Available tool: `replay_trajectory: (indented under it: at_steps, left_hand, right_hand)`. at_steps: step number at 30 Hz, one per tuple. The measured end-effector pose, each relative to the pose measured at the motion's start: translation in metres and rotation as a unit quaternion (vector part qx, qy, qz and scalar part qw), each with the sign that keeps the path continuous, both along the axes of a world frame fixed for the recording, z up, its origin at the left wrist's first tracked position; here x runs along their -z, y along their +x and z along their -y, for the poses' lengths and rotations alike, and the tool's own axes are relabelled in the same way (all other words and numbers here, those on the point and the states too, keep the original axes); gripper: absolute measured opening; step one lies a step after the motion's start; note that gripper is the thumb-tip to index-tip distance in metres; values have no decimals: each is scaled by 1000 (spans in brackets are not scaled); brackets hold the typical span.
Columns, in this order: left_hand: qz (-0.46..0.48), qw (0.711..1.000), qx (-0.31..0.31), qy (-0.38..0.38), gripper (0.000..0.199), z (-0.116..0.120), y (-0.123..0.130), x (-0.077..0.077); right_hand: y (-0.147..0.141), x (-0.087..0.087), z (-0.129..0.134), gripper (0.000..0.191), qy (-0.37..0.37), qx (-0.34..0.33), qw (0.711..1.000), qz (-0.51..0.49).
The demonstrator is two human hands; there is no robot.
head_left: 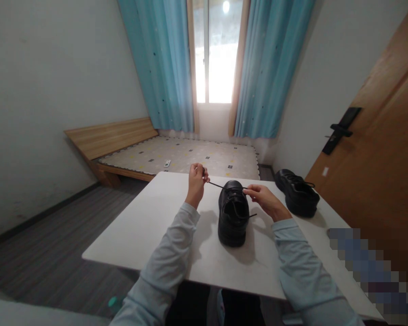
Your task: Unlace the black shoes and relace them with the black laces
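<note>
A black lace-up shoe [233, 226] stands on the white table with its toe pointing away from me and its heel toward me. To its upper left, my left hand [197, 180] is raised, fingers closed on a black shoelace [216, 184] that runs taut to the front of the shoe. At the shoe's right side, my right hand [261, 196] pinches the lace close to the eyelets. Another loose lace end sticks out right of the shoe opening.
A second black shoe [301, 199] stands at the table's right edge. The white table [132, 231] ends in front of a bed [190, 154] with a small white object [167, 163] on it. A wooden door [370, 149] is at the right.
</note>
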State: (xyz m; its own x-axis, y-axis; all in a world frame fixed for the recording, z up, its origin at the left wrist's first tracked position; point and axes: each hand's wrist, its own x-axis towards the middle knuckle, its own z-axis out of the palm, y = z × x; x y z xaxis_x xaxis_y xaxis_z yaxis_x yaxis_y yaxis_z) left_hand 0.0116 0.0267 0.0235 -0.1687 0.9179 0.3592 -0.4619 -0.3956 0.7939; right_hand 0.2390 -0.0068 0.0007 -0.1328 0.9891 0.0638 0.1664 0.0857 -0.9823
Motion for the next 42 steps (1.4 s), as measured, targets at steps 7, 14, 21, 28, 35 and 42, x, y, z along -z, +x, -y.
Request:
replay_trajectory:
  at_steps: [7,14,21,28,35,42]
  left_hand:
    - [-69,994,-77,42,21,1,-6,-7]
    - [-62,980,-174,74,22,0,-17,-11]
    - [-29,977,-200,68,25,0,-21,-13]
    - [-86,982,-157,58,24,-5,-23,-7]
    - [-291,955,-28,48,19,-10,-14,7]
    - [-443,879,160,75,24,-7,-11,18]
  right_hand:
    - [1,3,-1,25,-11,27,999,-13]
    - [-4,-2,1,25,71,48,996,22]
    - [-15,-5,6,16,186,6,974,129]
    - [-16,-2,6,13,189,-40,965,176]
    - [-17,-2,3,23,180,-38,972,148]
    - [-18,-2,1,27,169,-31,975,142]
